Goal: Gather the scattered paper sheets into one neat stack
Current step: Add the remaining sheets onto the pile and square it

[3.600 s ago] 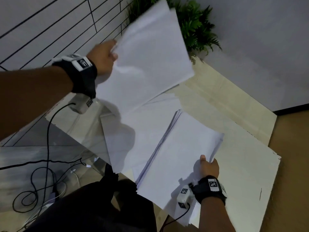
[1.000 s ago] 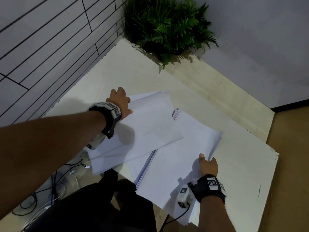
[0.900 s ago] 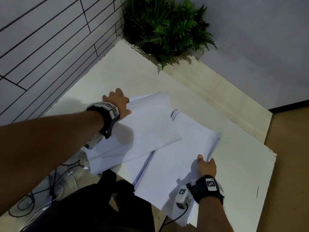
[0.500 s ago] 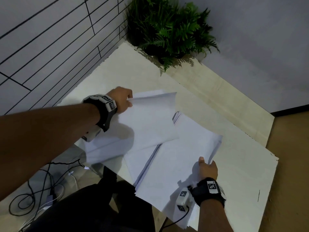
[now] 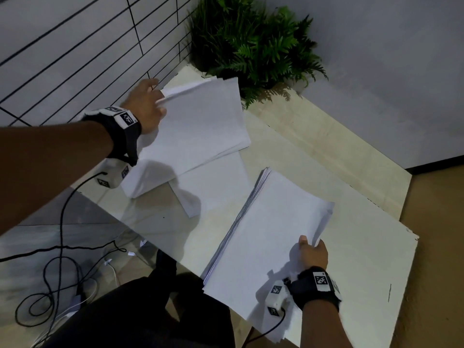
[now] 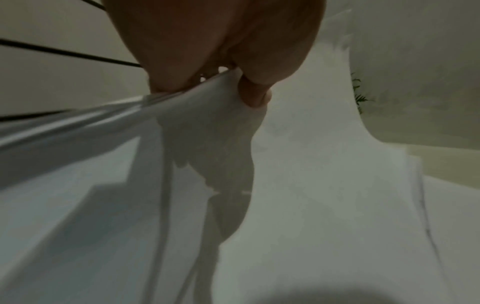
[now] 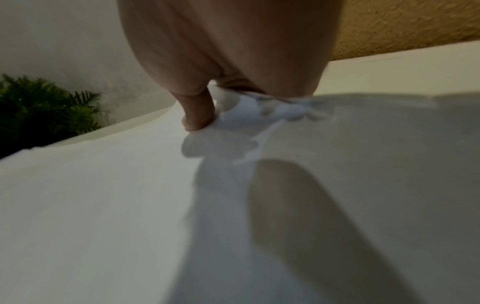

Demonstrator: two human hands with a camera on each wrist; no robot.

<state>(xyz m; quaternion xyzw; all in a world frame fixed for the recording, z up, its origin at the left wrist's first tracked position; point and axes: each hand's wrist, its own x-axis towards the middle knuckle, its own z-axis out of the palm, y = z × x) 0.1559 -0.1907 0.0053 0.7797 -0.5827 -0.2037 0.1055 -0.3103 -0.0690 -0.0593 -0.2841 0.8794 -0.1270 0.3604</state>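
Observation:
My left hand (image 5: 148, 106) pinches the left edge of a bundle of white sheets (image 5: 200, 126), lifted above the pale table (image 5: 364, 247); the left wrist view shows thumb and fingers (image 6: 254, 90) clamped on that paper edge (image 6: 182, 102). One loose sheet (image 5: 216, 182) lies flat beneath it. My right hand (image 5: 312, 252) holds the right edge of a thick paper stack (image 5: 271, 234) that rests on the table's near side. In the right wrist view the thumb (image 7: 197, 111) presses on top of the stack (image 7: 103, 195).
A green fern (image 5: 256, 38) stands at the table's far corner against a grey wall. A tiled wall (image 5: 75, 46) runs along the left. Black and white cables (image 5: 57, 272) lie on the floor at lower left. Brown floor (image 5: 442, 247) shows on the right.
My left hand has lifted its bundle of sheets up and away to the far left, uncovering one flat sheet beneath. The right hand and its stack have stayed put.

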